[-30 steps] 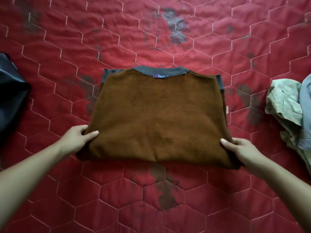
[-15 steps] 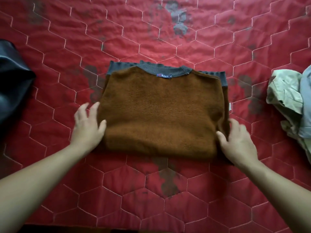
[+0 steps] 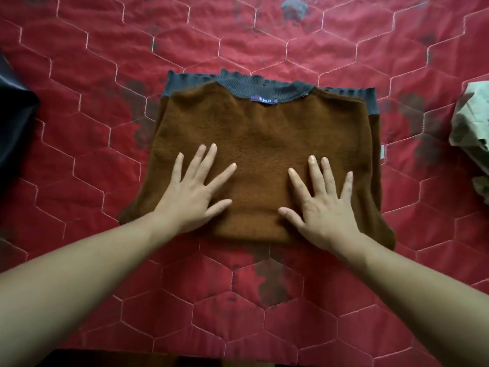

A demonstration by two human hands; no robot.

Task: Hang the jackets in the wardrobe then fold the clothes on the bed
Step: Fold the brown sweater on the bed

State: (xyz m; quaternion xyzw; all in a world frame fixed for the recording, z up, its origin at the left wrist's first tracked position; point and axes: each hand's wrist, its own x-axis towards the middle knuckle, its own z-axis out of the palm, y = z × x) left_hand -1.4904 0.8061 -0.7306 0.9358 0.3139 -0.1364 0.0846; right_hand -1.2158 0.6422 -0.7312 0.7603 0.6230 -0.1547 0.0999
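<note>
Centrally in the frame, a folded brown fleece sweater with grey ribbed trim (image 3: 264,144) is pressed flat onto a red quilted bedspread (image 3: 105,75) by the left hand (image 3: 190,200) and right hand (image 3: 320,207), fingers straight and spread.

brown fleece sweater (image 3: 264,139) | folded rectangular, grey ribbed collar on far side | flat, mid bed (image 3: 79,83) | pale green garment (image 3: 471,123) | crumpled, bed's right edge

Left hand (image 3: 194,193) and right hand (image 3: 321,205) flat, fingers splayed.
</note>
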